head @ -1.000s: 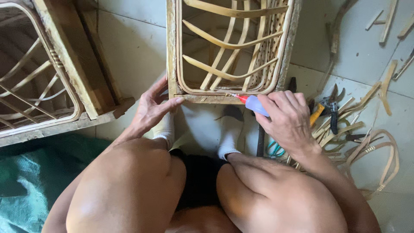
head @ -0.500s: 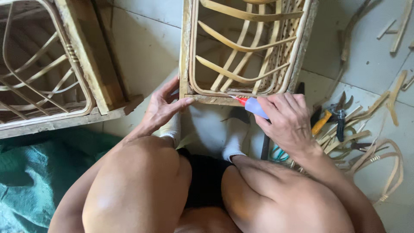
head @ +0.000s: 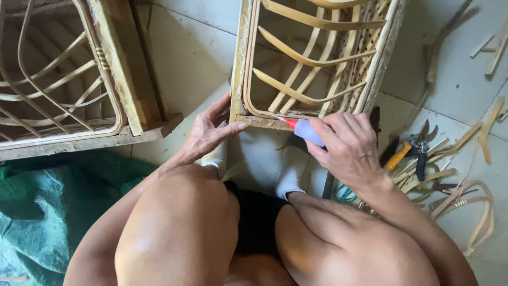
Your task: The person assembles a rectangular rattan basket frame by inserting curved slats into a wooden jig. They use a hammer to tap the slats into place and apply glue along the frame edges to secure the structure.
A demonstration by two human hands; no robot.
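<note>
While steadying frame (head: 248,121) corner, left hand (head: 209,132) noted with fingers spread, pressing. At 3 o'clock, right hand (head: 346,148) clenched around glue bottle (head: 302,129), red nozzle angled onto lower rail joint. Pliers (head: 410,151) farther right.

You are sitting in a small rattan furniture workshop, working low on a pale tiled floor (head: 201,58). Half-built cane frames (head: 317,58) are standing around you, offcut strips (head: 450,175) are lying scattered, pruning shears (head: 420,145) are resting among them, and a green tarp (head: 47,212) is covering the corner.
</note>
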